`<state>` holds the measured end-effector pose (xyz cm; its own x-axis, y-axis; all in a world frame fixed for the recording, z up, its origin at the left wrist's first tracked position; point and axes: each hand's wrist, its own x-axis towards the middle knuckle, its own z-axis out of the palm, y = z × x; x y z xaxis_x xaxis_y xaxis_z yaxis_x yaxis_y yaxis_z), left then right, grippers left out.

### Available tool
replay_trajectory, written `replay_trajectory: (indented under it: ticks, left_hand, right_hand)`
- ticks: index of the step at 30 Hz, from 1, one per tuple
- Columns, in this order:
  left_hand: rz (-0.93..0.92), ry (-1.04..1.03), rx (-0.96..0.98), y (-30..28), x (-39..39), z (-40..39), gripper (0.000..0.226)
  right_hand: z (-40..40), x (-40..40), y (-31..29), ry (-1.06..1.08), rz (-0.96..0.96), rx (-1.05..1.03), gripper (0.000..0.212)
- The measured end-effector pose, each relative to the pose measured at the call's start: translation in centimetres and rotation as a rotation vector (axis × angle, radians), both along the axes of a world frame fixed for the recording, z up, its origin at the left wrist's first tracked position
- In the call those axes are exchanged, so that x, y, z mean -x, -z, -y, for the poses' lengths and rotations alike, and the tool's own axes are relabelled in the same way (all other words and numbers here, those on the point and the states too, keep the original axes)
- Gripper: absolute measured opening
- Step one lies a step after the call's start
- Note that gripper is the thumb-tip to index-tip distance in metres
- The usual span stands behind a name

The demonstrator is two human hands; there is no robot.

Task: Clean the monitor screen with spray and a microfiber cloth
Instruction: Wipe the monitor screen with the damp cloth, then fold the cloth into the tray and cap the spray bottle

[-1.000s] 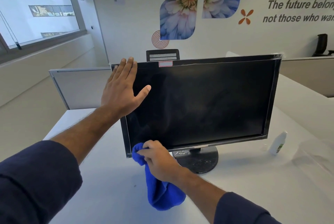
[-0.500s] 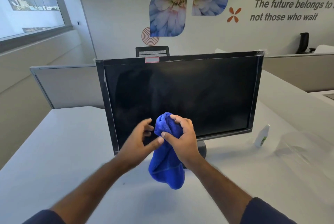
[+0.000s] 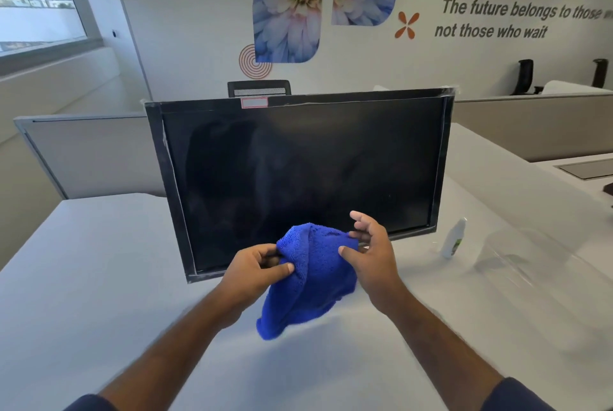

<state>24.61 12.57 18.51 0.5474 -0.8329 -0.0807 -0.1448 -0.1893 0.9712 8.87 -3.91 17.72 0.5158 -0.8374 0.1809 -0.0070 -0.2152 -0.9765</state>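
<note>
Blue cloth [image 3: 311, 278], black monitor [image 3: 298, 171], white table [image 3: 99, 278], white bottle [image 3: 453, 238].

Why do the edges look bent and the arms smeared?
Head view: the wide-angle lens bows the monitor frame and desk; motion smears the forearms, while both hands on the blue cloth stay fairly sharp; daylight leaves faint reflections on the screen.
</note>
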Motion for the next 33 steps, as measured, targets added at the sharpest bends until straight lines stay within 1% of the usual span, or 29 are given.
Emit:
replay_trajectory:
  ticks: [4, 6, 8, 10, 11, 12, 14, 15, 17, 18, 20, 21, 22, 24, 26, 28, 29, 31, 32, 33]
  left_hand:
    - [-0.127, -0.043, 0.025, -0.9, 0.8, 0.6, 0.018]
    - [-0.240, -0.076, 0.068, -1.5, 1.4, 1.2, 0.020]
    - [-0.339, -0.076, 0.117, -2.1, 2.1, 1.9, 0.025]
    - [-0.427, -0.061, 0.167, -2.5, 2.9, 2.7, 0.031]
    - [-0.473, -0.051, 0.191, -2.7, 3.3, 3.1, 0.033]
    - [-0.519, -0.040, 0.211, -2.8, 3.9, 3.6, 0.036]
    - [-0.614, 0.001, 0.254, -2.9, 5.0, 4.4, 0.041]
    - [-0.656, 0.028, 0.272, -2.9, 5.6, 4.9, 0.044]
    - [-0.740, 0.068, 0.294, -2.7, 6.6, 5.9, 0.048]
    - [-0.783, 0.082, 0.304, -2.5, 7.1, 6.4, 0.049]
    - [-0.833, 0.082, 0.301, -2.0, 8.0, 7.2, 0.049]
    - [-0.834, 0.067, 0.284, -1.7, 8.4, 7.5, 0.048]
    - [-0.825, 0.048, 0.261, -1.3, 8.8, 7.8, 0.046]
    - [-0.761, -0.026, 0.182, -0.3, 9.3, 8.2, 0.039]
    - [-0.607, -0.115, 0.049, 0.6, 9.7, 8.5, 0.035]
    - [-0.370, -0.153, -0.108, 1.3, 10.5, 8.8, 0.032]
    - [-0.249, -0.186, -0.171, 1.7, 11.0, 9.1, 0.027]
    - [-0.096, -0.343, -0.223, 2.3, 12.1, 9.8, 0.013]
    - [-0.060, -0.412, -0.210, 2.3, 12.8, 10.2, 0.007]
    - [-0.048, -0.424, -0.184, 2.1, 13.6, 10.7, 0.006]
  right_hand:
    - [2.2, 1.6, 0.2, 0.005, -0.036, -0.138, 0.074]
    - [2.8, 2.4, 0.4, -0.042, -0.047, -0.213, 0.072]
    - [3.4, 3.1, 0.7, -0.094, -0.018, -0.358, 0.062]
    - [4.2, 3.7, 1.0, -0.151, 0.037, -0.566, 0.046]
    - [4.5, 4.1, 1.3, -0.184, 0.032, -0.644, 0.039]
    - [4.8, 4.7, 1.6, -0.217, -0.007, -0.691, 0.037]
    - [5.1, 5.5, 2.5, -0.306, -0.106, -0.732, 0.046]
    - [5.2, 5.9, 2.9, -0.379, -0.118, -0.746, 0.052]
    - [5.4, 6.7, 3.7, -0.527, -0.039, -0.812, 0.063]
    - [5.5, 7.2, 4.0, -0.563, 0.019, -0.875, 0.067]
    - [5.6, 8.3, 4.2, -0.547, 0.136, -1.049, 0.074]
    - [5.8, 8.8, 4.2, -0.534, 0.174, -1.096, 0.073]
    - [6.2, 9.3, 4.3, -0.517, 0.196, -1.102, 0.068]
    - [7.1, 10.3, 4.4, -0.436, 0.201, -1.036, 0.052]
    - [8.2, 11.1, 4.3, -0.369, 0.179, -0.951, 0.042]
    - [8.8, 11.7, 4.0, -0.345, 0.126, -0.840, 0.031]
    - [9.0, 12.0, 3.8, -0.339, 0.087, -0.783, 0.027]
    - [9.1, 12.3, 3.3, -0.337, 0.003, -0.667, 0.021]
    - [9.0, 12.5, 3.1, -0.340, -0.038, -0.611, 0.020]
    - [8.9, 12.6, 3.0, -0.347, -0.074, -0.559, 0.019]
